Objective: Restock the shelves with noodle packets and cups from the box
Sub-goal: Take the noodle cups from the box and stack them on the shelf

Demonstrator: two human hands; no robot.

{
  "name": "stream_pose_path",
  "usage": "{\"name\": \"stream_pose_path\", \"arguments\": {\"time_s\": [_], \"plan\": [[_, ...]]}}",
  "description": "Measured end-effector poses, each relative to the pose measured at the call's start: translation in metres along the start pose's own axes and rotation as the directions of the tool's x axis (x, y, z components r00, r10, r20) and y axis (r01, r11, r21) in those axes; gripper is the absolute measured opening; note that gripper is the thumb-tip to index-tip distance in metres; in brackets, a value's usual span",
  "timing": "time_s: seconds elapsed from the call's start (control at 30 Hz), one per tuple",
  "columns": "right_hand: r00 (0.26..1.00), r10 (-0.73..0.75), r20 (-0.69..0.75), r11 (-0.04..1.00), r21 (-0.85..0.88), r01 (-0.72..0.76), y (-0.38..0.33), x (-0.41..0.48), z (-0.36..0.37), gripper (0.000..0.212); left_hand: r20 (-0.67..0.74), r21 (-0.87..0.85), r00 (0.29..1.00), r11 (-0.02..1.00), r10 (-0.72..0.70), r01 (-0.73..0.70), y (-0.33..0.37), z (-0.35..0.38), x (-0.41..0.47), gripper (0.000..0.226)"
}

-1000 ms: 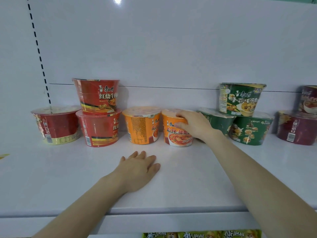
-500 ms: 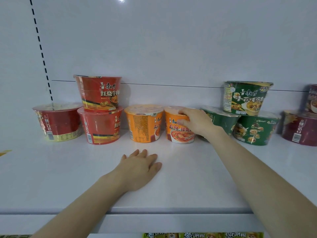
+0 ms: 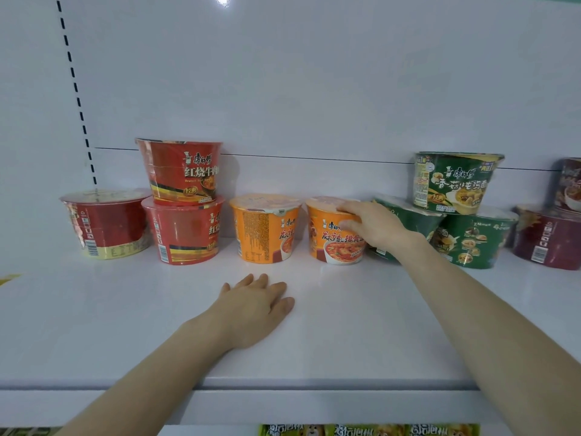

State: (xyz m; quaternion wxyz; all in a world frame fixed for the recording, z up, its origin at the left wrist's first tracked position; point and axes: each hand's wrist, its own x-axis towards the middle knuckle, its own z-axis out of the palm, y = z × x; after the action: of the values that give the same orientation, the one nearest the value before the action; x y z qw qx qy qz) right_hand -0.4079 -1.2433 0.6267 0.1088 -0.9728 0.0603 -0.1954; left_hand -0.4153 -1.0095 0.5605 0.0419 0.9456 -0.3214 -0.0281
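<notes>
1. The shelf (image 3: 125, 335) is white, with cups in a row at the rear by the back panel (image 3: 314, 89).
2. L hand (image 3: 254, 309): palm down, flat on the shelf, fingers straight, holding nothing. It is in front of the orange cups, apart from them.
3. R hand (image 3: 374, 226): clamped on the right orange cup (image 3: 330, 243), fingers over the lid rim, thumb on the side wall. Cup is upright, base on the shelf, label facing fwd.
4. The left orange cup (image 3: 265, 229) stands just beside it, upright, w/ a narrow gap.
5. Further L: upper red cup (image 3: 180, 171) stacked on lower red cup (image 3: 185, 234); single red cup (image 3: 105, 225) at the far L.
6. R of the gripped cup: near green cup (image 3: 408, 220), partly hidden by the R wrist, and far green cup (image 3: 471, 240); top green cup (image 3: 456, 184) sits across both.
7. Far R: maroon cups (image 3: 547, 243), cut off by the frame edge.
8. Bottom edge: noodle packets (image 3: 367, 430) on the level below
</notes>
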Motion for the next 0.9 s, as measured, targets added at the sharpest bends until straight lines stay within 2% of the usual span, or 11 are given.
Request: {"name": "stream_pose_path", "arguments": {"time_s": [0.2, 0.5, 0.77, 0.9], "plan": [[0.999, 0.014, -0.034, 1.000, -0.001, -0.014, 0.001, -0.001, 0.003, 0.040, -0.003, -0.007, 1.000, 1.000, 0.001, -0.001, -0.001, 0.001, 0.000, 0.049], [0.995, -0.027, -0.094, 0.992, -0.122, 0.016, -0.008, -0.001, 0.008, 0.034, -0.009, 0.008, 1.000, 1.000, 0.002, -0.002, 0.000, 0.001, 0.001, 0.050], [0.994, -0.039, -0.102, 0.992, -0.127, 0.026, -0.006, 0.002, 0.011, 0.031, -0.071, 0.008, 0.997, 0.999, 0.034, -0.034, -0.002, 0.004, 0.005, 0.050], [0.996, -0.038, -0.083, 0.989, -0.149, 0.025, -0.005, 0.002, 0.006, 0.043, -0.146, 0.020, 0.986, 0.997, 0.083, -0.081, -0.005, 0.003, 0.005, 0.078]]}}
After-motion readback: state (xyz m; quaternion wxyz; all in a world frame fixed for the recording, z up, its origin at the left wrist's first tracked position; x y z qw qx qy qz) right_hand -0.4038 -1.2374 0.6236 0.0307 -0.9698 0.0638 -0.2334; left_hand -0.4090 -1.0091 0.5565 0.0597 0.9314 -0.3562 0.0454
